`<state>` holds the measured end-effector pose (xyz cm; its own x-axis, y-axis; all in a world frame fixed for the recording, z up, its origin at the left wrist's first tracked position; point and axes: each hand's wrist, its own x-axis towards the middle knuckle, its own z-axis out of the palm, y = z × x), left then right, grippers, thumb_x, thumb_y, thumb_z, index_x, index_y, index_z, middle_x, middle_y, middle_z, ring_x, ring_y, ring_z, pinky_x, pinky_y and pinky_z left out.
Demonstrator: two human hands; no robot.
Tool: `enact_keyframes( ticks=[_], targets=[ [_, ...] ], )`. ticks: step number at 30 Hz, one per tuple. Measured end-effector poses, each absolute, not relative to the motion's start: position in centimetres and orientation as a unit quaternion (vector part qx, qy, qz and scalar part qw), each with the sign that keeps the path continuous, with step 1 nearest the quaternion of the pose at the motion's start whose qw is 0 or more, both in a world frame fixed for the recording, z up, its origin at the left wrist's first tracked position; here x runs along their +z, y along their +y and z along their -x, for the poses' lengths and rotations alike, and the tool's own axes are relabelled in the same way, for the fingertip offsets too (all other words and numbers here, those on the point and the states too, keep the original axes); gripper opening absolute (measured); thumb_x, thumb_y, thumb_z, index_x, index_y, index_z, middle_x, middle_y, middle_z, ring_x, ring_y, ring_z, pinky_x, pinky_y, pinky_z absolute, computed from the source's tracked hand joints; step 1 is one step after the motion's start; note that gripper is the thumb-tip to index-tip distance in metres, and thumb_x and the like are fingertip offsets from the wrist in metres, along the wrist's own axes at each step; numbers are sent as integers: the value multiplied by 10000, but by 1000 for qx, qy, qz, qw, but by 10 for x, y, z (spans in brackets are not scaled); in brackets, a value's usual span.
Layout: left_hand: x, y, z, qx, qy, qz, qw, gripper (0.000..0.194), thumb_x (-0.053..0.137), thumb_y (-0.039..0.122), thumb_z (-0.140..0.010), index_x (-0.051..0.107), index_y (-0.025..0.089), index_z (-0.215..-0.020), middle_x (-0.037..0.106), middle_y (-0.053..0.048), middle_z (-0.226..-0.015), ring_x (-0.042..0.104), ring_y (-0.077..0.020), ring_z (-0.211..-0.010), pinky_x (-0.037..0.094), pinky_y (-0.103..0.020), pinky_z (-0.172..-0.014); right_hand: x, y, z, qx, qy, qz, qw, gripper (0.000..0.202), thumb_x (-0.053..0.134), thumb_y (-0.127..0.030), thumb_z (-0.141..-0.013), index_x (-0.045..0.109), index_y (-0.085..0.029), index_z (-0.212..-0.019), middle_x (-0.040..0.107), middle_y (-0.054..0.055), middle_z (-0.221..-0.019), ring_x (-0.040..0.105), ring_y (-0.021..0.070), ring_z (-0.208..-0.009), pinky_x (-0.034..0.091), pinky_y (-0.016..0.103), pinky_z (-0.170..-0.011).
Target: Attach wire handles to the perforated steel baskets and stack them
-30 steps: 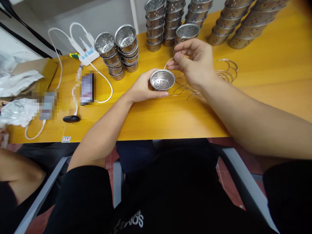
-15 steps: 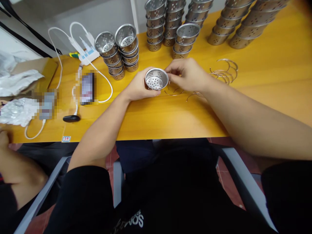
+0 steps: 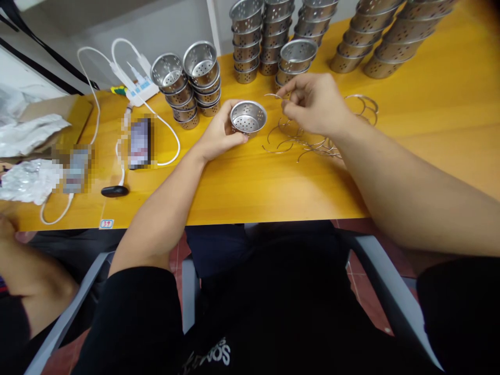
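My left hand [image 3: 221, 132] is wrapped round a perforated metal cup [image 3: 249, 117], its open top tilted toward me. To the right of the cup, apart from it, my right hand [image 3: 308, 104] pinches a thin curved wire [image 3: 272, 95] between thumb and fingertips. Part of that wire is hidden by the fingers. Below and beside my right hand, several loose wire rings [image 3: 318, 146] lie spread on the yellow table [image 3: 250, 192].
Stacks of perforated cups [image 3: 246, 52] stand along the back, with two shorter stacks [image 3: 183, 99] nearer the left. A power strip [image 3: 144, 91], white cables, a phone [image 3: 139, 141] and plastic bags [image 3: 31, 179] lie on the left. Another person's arm [image 3: 35, 265] is at the left edge.
My right hand has moved up and away from the cup's rim, and a curved wire now shows in its fingers. The left hand has shifted slightly left with the cup.
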<state>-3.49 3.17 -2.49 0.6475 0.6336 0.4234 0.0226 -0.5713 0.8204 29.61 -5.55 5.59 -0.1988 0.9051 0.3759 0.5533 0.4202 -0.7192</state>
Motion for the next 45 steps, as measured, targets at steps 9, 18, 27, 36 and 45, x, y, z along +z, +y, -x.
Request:
enact_keyframes(
  ticks=[9, 18, 27, 36, 45],
  targets=[
    [-16, 19, 33, 361, 222, -821, 384, 866, 871, 674, -925, 650, 267, -1657, 774, -116, -1515, 796, -435, -1444, 589, -763, -1396, 54, -67, -273, 243, -734, 403, 490, 171, 978, -440, -1213, 888, -303, -1166, 614, -27, -757, 424, 208, -653, 513, 432, -704],
    [-10, 8, 24, 336, 251, -840, 344, 803, 838, 600, -978, 600, 240, -1656, 766, -145, -1543, 797, -417, -1448, 633, -696, -1373, 54, -80, -257, 225, -731, 455, 457, 128, 982, -389, -1170, 912, -319, -1089, 631, -19, -727, 503, 242, -691, 595, 503, -815],
    [-5, -1, 19, 350, 236, -851, 313, 1136, 878, 1069, -943, 540, 266, -1671, 741, -166, -1567, 794, -429, -1445, 656, -616, -1317, 55, -81, -255, 217, -733, 456, 456, 95, 1007, -261, -1127, 919, -293, -1111, 594, -41, -694, 561, 241, -702, 613, 479, -842],
    [-9, -6, 7, 368, 272, -846, 272, 1305, 1025, 1160, -784, 552, 304, -1648, 746, -120, -1508, 803, -430, -1444, 612, -606, -1348, 54, -85, -243, 243, -707, 463, 476, 326, 935, -133, -1047, 893, -304, -1322, 649, -57, -718, 568, 243, -677, 564, 459, -812],
    [-3, -14, -1, 385, 319, -828, 256, 1182, 1118, 1089, -749, 661, 319, -1521, 773, -70, -1332, 824, -425, -1360, 600, -657, -1370, 56, -84, -238, 304, -688, 442, 489, 238, 995, -551, -1089, 868, -370, -1001, 752, 50, -818, 630, 320, -782, 595, 570, -844]
  ],
)
